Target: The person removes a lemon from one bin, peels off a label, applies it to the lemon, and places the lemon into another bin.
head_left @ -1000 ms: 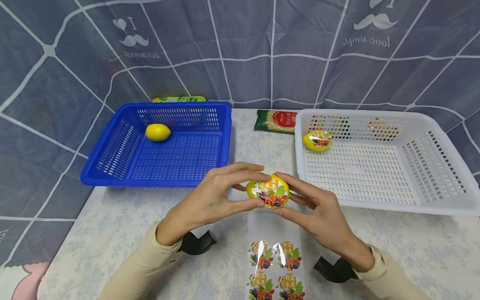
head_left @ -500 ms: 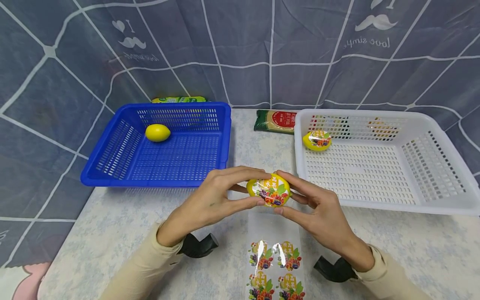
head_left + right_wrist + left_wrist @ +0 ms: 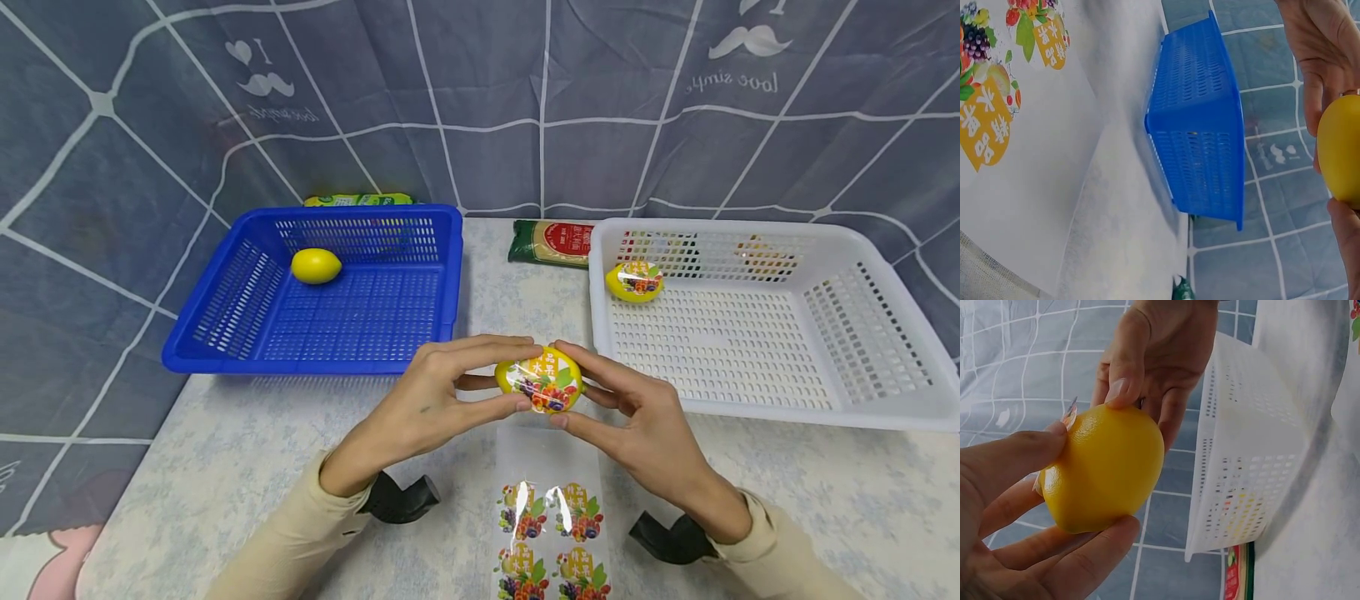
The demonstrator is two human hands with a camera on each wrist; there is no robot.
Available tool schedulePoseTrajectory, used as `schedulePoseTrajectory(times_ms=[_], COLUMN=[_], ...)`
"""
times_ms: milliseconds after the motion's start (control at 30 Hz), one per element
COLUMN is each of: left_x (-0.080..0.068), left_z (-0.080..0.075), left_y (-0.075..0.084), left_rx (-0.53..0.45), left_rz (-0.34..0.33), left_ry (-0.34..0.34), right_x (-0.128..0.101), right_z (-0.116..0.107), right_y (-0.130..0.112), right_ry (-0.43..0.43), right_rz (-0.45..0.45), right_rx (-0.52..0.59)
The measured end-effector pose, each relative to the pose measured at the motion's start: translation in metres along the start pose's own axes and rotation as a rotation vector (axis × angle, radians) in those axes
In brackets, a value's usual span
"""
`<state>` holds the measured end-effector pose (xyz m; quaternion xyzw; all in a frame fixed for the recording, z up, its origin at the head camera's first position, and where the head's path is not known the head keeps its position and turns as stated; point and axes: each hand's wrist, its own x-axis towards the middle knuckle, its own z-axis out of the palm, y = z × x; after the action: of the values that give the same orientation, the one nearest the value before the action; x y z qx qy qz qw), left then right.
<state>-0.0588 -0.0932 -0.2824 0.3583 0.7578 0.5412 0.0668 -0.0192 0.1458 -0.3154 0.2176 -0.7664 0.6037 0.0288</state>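
The lemon point(image 3: 529, 382) is a bright yellow fruit, oval, with a glossy skin. Its upper side carries a shiny fruit sticker point(image 3: 547, 388), printed with orange and white characters, green leaves and red and purple fruits. In the left wrist view, the other side shows plain smooth yellow, and a sticker edge stands up from the skin near the left thumb.

The lemon lies lengthwise from left to right between two hands, above the table point(image 3: 491, 296). The left hand point(image 3: 426, 407) pinches its left end, thumb on the near side and fingers on the far side; the right hand point(image 3: 651, 423) pinches the right end likewise. Both are opened only about as wide as the fruit.

On the far left, the near rim of the blue basket point(image 3: 277, 367) comes close to the left hand. On the right, the left rim of the white basket point(image 3: 596, 292) is near the right fingers. Between these rims runs a strip of tablecloth, with a packet point(image 3: 551, 242) at its far end. The sticker sheet point(image 3: 547, 454) lies on the near side.
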Motion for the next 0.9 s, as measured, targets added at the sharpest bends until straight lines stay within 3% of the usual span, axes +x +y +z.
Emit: schedulePoseTrajectory(times_ms=[200, 467, 667, 900], left_x=[-0.001, -0.001, -0.001, -0.001], left_z=[0.001, 0.004, 0.005, 0.006], left_y=[-0.001, -0.001, -0.003, -0.002], left_rx=[-0.022, 0.025, 0.021, 0.021], left_rz=[0.01, 0.057, 0.051, 0.054], left_ry=[0.021, 0.077, 0.074, 0.073], right_x=[0.0, 0.002, 0.005, 0.005], right_z=[-0.001, 0.003, 0.009, 0.01], right_y=[0.0, -0.007, -0.01, -0.008], right_ry=[-0.009, 0.004, 0.081, 0.077], right_rz=[0.0, -0.019, -0.059, -0.114], right_rx=[-0.018, -0.072, -0.09, -0.11])
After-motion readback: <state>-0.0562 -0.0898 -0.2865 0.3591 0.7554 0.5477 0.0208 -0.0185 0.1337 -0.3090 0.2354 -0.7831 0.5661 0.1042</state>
